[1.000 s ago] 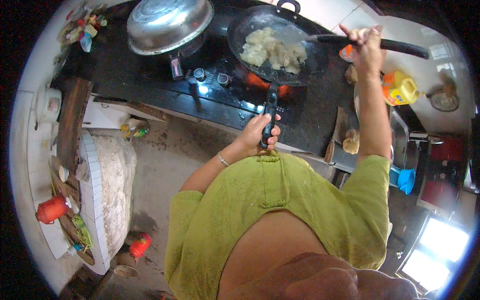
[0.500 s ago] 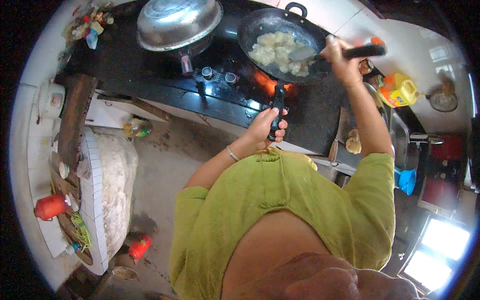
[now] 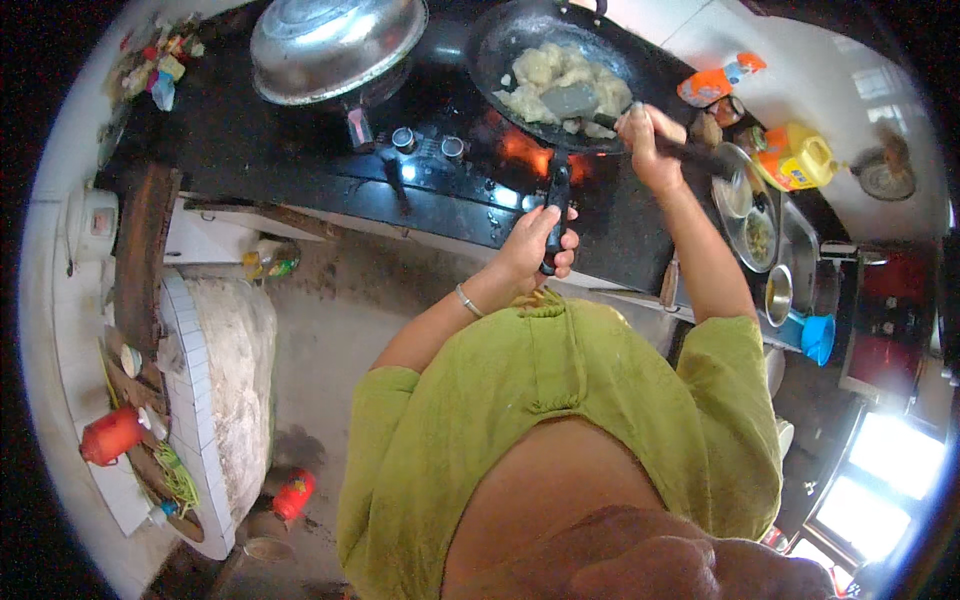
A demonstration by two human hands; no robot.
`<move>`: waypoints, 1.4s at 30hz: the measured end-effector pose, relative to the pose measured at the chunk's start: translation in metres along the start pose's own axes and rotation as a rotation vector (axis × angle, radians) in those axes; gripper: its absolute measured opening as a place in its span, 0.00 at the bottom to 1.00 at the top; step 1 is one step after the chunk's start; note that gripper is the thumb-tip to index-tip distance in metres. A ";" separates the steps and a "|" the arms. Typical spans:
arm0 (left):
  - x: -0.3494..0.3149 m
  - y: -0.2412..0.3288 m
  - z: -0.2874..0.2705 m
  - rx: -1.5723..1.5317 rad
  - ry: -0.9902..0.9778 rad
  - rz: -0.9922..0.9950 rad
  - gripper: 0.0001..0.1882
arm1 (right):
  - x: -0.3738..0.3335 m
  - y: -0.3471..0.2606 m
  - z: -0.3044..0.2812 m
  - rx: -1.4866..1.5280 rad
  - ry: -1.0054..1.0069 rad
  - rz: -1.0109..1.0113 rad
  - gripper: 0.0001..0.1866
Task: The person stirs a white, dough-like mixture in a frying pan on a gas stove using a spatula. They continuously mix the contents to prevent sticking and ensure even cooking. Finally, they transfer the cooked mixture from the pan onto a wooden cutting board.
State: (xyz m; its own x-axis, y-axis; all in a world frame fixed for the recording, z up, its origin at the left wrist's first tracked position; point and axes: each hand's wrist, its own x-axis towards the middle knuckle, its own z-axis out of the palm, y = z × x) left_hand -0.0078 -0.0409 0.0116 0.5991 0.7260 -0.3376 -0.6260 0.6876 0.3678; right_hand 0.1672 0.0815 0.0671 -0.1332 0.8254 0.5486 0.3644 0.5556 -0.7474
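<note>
The right hand point(image 3: 652, 150) is sitting lower and nearer the body than half a second ago, and its fingers are curling firmly around the spatula point(image 3: 570, 101). The blade, then lying toward the right side of the wok point(image 3: 490, 50), is now pressing in among the pale food point(image 3: 545, 68) nearer the middle, with the shaft sloping down to the right. That shift is seemingly putting the blade where it can push or lift the pieces. The food is lying heaped in the wok, some of it hiding behind the blade.

The left hand point(image 3: 537, 243) is keeping its closed grip on the wok handle point(image 3: 558, 188), apparently steadying the wok against the stirring. An orange glow point(image 3: 527, 152) is showing below the near rim, so heat is probably still reaching the food.

To the left, a metal cover point(image 3: 340, 50) is standing apart from the wok. Beyond the right hand, an orange pack point(image 3: 706, 88) and a yellow jug point(image 3: 797, 160) are standing near the wall.
</note>
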 end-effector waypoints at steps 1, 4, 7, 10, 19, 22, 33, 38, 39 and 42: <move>0.003 0.000 0.001 0.010 -0.009 0.006 0.12 | 0.012 0.004 -0.008 0.013 0.014 0.063 0.20; 0.007 0.001 -0.003 -0.030 -0.037 -0.008 0.12 | 0.064 0.001 -0.042 0.174 0.043 0.198 0.17; 0.007 0.001 -0.004 -0.036 -0.026 0.021 0.11 | 0.107 -0.033 -0.061 0.488 0.021 0.098 0.19; 0.010 -0.003 0.002 -0.007 -0.027 -0.010 0.11 | 0.116 -0.033 -0.060 0.509 0.157 0.089 0.16; 0.007 -0.009 0.009 0.022 0.052 0.022 0.12 | 0.025 0.039 0.000 0.353 0.017 0.049 0.18; 0.012 -0.011 0.007 0.015 0.030 0.033 0.12 | 0.040 0.026 -0.015 0.167 -0.084 0.113 0.19; 0.018 -0.020 0.015 -0.026 0.005 0.002 0.12 | 0.084 0.037 -0.007 0.598 0.096 0.084 0.18; 0.012 -0.021 0.011 -0.030 0.018 0.015 0.12 | 0.009 0.021 0.008 0.363 0.038 0.036 0.19; 0.015 -0.022 0.009 -0.044 0.023 0.016 0.11 | 0.005 0.020 0.007 0.428 0.030 0.058 0.19; 0.019 -0.019 0.012 -0.027 0.000 0.028 0.11 | 0.019 0.007 -0.010 0.374 0.003 0.119 0.20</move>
State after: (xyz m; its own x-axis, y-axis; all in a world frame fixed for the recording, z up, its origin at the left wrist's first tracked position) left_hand 0.0213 -0.0405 0.0082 0.5817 0.7446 -0.3273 -0.6553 0.6674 0.3538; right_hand 0.1765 0.1002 0.0763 -0.1074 0.8863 0.4505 0.0164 0.4546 -0.8905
